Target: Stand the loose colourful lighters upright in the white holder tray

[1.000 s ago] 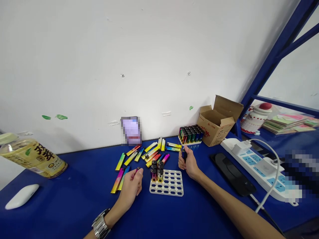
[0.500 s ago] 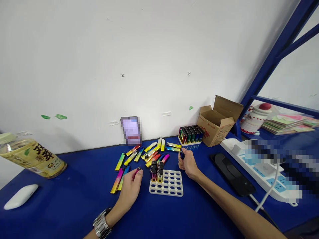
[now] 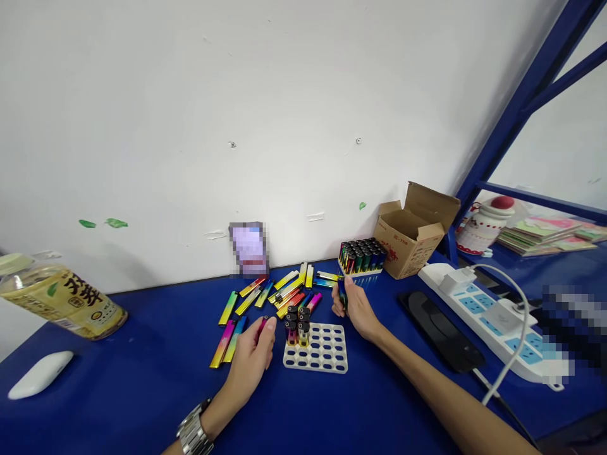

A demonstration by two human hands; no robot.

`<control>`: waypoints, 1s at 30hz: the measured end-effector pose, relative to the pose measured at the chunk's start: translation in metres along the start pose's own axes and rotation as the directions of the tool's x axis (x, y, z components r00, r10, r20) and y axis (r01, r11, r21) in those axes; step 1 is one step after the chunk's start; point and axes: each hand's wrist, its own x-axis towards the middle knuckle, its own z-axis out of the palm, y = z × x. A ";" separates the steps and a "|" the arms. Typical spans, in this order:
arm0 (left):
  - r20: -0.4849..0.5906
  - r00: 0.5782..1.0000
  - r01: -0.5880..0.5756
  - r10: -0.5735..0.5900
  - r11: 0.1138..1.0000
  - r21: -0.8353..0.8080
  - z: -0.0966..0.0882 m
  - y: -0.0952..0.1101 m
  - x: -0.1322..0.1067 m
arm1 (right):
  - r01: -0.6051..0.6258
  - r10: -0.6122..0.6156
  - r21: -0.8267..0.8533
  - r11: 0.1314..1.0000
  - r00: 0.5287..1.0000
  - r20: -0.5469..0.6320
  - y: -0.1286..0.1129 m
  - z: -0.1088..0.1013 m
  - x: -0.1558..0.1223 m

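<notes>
My left hand is closed around a pink-purple lighter, just left of a white tray with oval holes. Several lighters with black tops stand upright in the tray's left columns. To the right of the tray, my right hand grips a dark blue lighter, mostly covered by the fingers. Shiny, rainbow-coloured lighters lie scattered flat behind the tray and beside my left hand. At the back, a second tray is packed with upright lighters.
An open cardboard box stands by the wall. Rightward lie a black phone and a white power strip with cables. A blurred screen leans on the wall. Left are a drink bottle and a white mouse.
My right hand has lowered slightly and its fingers have shifted around the dark blue lighter, now showing more of it. The left hand has turned a little, still holding its lighter.
</notes>
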 end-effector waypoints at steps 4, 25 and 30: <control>-0.020 0.987 -0.155 0.160 0.975 0.158 -0.002 0.010 -0.005 | 0.198 -0.178 -0.307 0.931 0.980 0.093 -0.023 -0.008 -0.004; 0.342 0.694 -0.698 0.634 0.475 0.536 -0.009 0.007 -0.007 | 0.554 -0.280 -0.435 0.710 0.788 0.548 -0.026 0.017 -0.039; 0.458 0.628 -0.745 0.629 0.315 0.589 -0.011 0.007 -0.004 | 0.692 -0.288 -0.609 0.388 0.719 0.633 -0.024 0.026 -0.047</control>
